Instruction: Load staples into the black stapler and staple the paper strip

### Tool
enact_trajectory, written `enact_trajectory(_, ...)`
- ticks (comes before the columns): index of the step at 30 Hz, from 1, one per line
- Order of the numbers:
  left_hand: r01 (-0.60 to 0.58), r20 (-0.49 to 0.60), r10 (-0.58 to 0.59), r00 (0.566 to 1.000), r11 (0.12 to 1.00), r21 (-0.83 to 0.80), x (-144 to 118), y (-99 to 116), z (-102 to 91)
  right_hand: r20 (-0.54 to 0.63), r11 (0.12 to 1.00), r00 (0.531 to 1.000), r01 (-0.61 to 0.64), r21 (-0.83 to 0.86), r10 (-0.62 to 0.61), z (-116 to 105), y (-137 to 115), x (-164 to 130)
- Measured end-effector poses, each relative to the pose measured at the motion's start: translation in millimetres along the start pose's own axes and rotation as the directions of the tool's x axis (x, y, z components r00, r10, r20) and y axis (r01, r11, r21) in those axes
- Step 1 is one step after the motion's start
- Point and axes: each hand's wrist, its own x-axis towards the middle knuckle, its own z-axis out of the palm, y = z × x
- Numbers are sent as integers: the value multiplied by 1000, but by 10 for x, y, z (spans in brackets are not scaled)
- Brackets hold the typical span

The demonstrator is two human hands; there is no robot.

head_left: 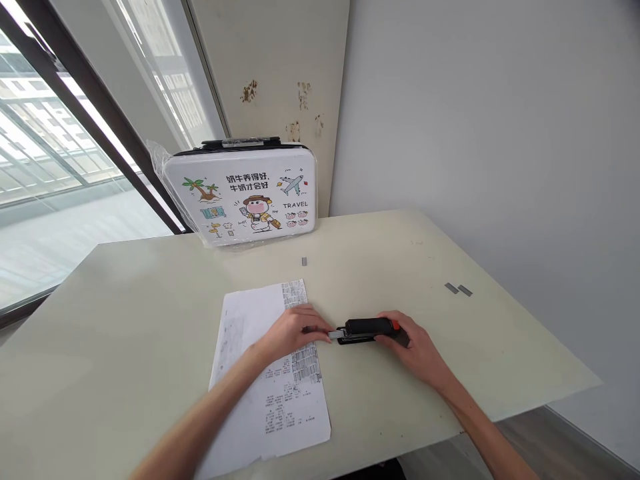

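Note:
A black stapler (367,329) with a red end lies on the pale table (150,300), just right of a printed paper sheet (273,393). My right hand (413,347) grips the stapler's rear end. My left hand (295,330) rests on the paper's right edge, its fingertips touching the stapler's metal front; something dark sits under the fingers, too small to identify.
A white cartoon-printed case (243,195) in plastic wrap stands at the table's far edge by the window. Small staple strips lie loose: one (304,261) before the case, two (459,289) at the right. The wall is close on the right.

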Motion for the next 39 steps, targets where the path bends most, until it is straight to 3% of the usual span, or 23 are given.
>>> enact_trajectory(7,-20,65,21,998,1000,-13,356,-33,97,-1,999,1000,29,14,-29,-2,-5,21)
enact_trajectory(15,49,78,-50,996,999,13,402,-103,146,1,997,999,52,56,-52,5,-44,30)
enact_trajectory(22,40,73,-47,996,995,94,403,-20,132,20,995,998,60,75,-61,-14,-63,33)
enact_trajectory(26,57,21,-61,998,983,172,79,155,3,33,997,999,33,74,-35,-25,-73,15)
enact_trajectory(28,84,-19,-81,996,965,247,-238,287,-60,41,998,999,27,62,-29,-29,-70,2)
enact_trajectory(30,90,9,-98,995,942,324,-610,431,-83,55,998,998,23,51,-26,-32,-61,-12)
enact_trajectory(35,97,89,-159,983,873,479,-1357,709,48,110,998,993,26,57,-32,-34,-34,-47)
enact_trajectory(39,105,72,-167,983,845,525,-1530,873,189,191,998,981,22,63,-33,-51,-60,-104)
